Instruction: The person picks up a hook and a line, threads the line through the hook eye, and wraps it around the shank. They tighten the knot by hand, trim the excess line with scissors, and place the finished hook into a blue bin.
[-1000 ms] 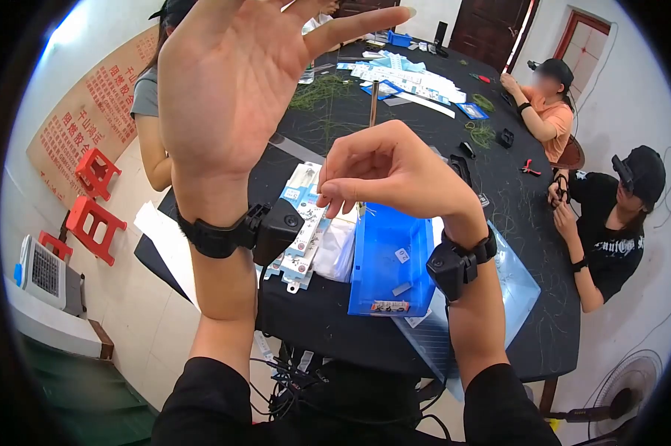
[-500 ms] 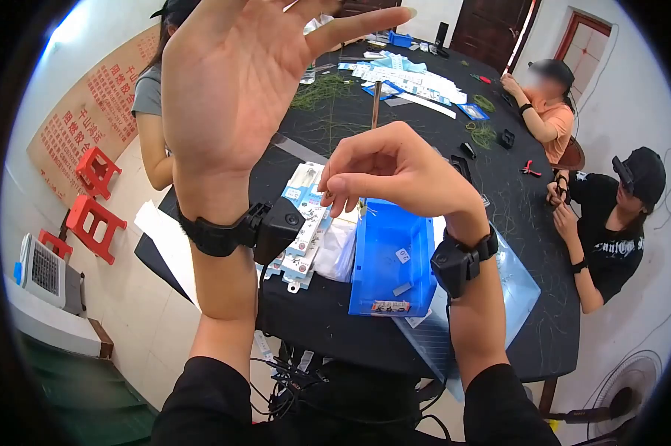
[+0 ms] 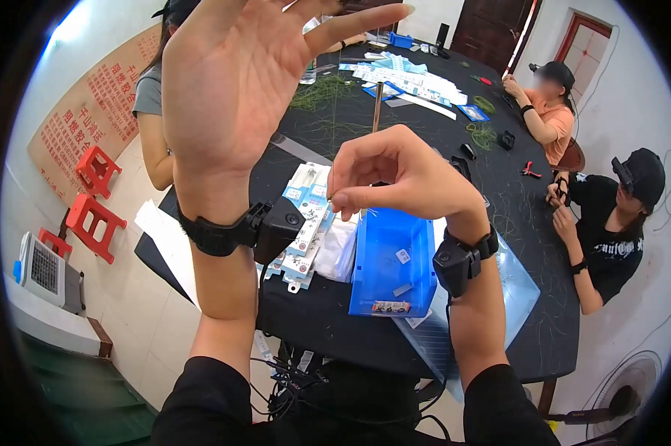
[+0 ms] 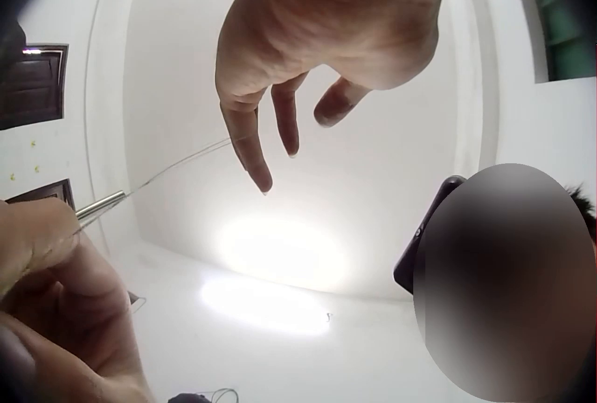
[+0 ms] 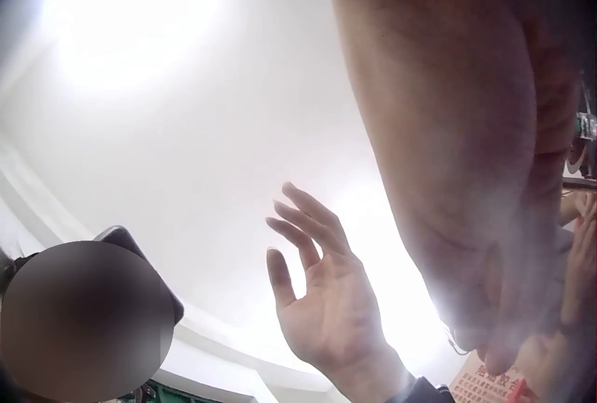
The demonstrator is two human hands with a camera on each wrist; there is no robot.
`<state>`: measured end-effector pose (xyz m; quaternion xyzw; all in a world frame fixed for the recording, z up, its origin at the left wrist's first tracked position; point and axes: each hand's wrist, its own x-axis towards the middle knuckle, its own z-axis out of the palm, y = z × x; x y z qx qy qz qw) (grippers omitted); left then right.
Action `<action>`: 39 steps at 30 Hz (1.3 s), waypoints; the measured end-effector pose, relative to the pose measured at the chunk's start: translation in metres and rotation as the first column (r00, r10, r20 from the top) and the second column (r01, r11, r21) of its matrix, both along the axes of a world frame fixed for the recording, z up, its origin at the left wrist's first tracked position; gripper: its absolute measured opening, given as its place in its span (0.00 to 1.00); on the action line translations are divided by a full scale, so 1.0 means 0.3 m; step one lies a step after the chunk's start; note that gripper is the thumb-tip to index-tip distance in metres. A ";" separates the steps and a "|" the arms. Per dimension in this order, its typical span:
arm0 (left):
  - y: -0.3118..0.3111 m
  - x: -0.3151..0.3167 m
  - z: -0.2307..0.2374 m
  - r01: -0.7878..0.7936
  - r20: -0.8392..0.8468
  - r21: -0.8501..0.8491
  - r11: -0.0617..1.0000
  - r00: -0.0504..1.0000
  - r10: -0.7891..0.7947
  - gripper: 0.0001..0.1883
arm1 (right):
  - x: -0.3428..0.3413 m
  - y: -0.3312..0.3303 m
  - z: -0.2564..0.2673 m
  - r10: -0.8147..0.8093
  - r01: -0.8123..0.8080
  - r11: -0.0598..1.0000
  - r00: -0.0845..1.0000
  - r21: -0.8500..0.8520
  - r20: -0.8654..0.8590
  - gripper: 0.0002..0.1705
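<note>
My left hand is raised at upper left, palm towards me, fingers spread; their tips leave the head view. In the left wrist view a thin fishing line runs from a finger of this hand down to my right hand. The right hand's curled thumb and fingers pinch the line above the table. A slim metal rod stands up from behind that hand and juts from its grip in the left wrist view. A tiny curved metal piece shows at the right fingertips.
Below the right hand is a blue bin with small labels. Printed packets and clear bags lie left of it. Green line tangles, red pliers and a pile of packaging spread farther back. Other people sit around the table.
My right hand has shifted slightly right, its thumb and fingertip closing together. The metal rod moved with it, a little to the right. The left hand is nearly still.
</note>
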<state>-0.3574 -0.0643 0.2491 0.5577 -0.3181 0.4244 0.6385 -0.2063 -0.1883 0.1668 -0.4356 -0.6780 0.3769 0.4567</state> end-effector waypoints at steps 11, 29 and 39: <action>-0.016 -0.002 0.005 0.090 -0.002 -0.075 0.993 0.996 -0.090 0.24 | -0.007 -0.006 0.008 -0.015 0.013 0.999 0.999 0.041 0.037 0.07; -0.120 -0.024 0.035 -0.557 0.182 0.066 0.828 0.822 0.539 0.21 | 0.002 -0.081 0.072 -0.085 0.079 0.994 0.991 0.071 0.099 0.07; 0.008 -0.045 0.000 -0.813 0.367 0.481 0.329 0.527 0.766 0.25 | -0.039 -0.286 0.217 -0.603 0.336 0.747 0.706 0.573 0.373 0.12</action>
